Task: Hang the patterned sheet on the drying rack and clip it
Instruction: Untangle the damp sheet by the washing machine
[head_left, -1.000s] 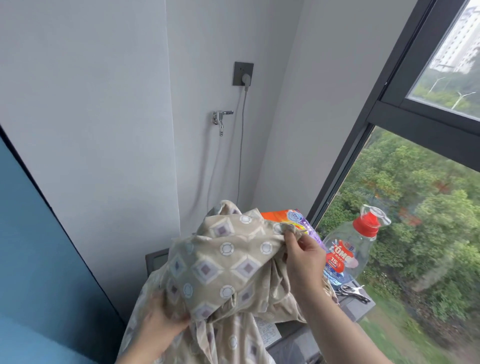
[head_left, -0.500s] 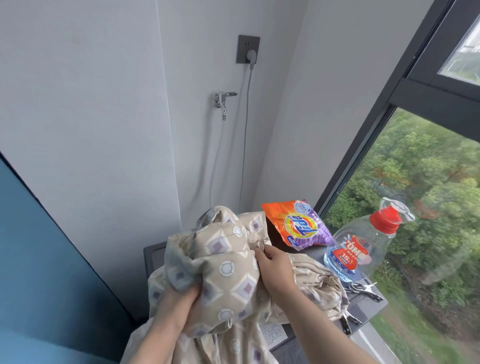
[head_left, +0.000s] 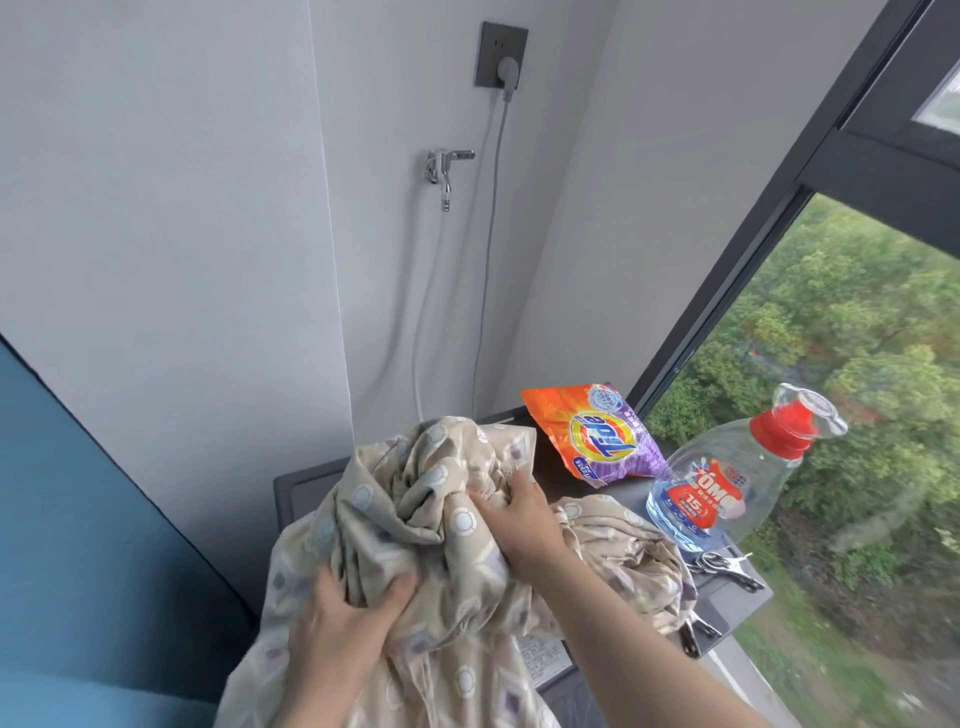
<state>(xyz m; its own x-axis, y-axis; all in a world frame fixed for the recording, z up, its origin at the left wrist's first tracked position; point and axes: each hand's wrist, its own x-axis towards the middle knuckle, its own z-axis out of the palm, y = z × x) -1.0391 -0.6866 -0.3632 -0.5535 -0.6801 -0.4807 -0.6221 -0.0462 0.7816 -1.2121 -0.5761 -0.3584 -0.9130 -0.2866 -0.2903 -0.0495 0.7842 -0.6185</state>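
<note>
The patterned sheet (head_left: 447, 519), beige with circles and purple diamonds, is bunched in a heap over a dark appliance top (head_left: 737, 603). My left hand (head_left: 343, 623) grips a fold of it low on the left. My right hand (head_left: 524, 519) clutches the fabric near the top of the heap. Metal clips (head_left: 727, 566) lie on the dark top to the right of the sheet, and another clip (head_left: 696, 636) sits at its front edge. No drying rack is in view.
An orange and purple detergent bag (head_left: 597, 436) and a clear bottle with a red cap (head_left: 727, 493) stand behind the sheet. A tap (head_left: 444, 166), hose and plugged socket (head_left: 501, 54) are on the grey wall. A large window (head_left: 831, 364) is at right, a blue panel (head_left: 78, 519) at left.
Both hands have lowered the bunched sheet toward the appliance top. My right hand shifted from pinching an upper edge to grasping the heap. The view has tilted down.
</note>
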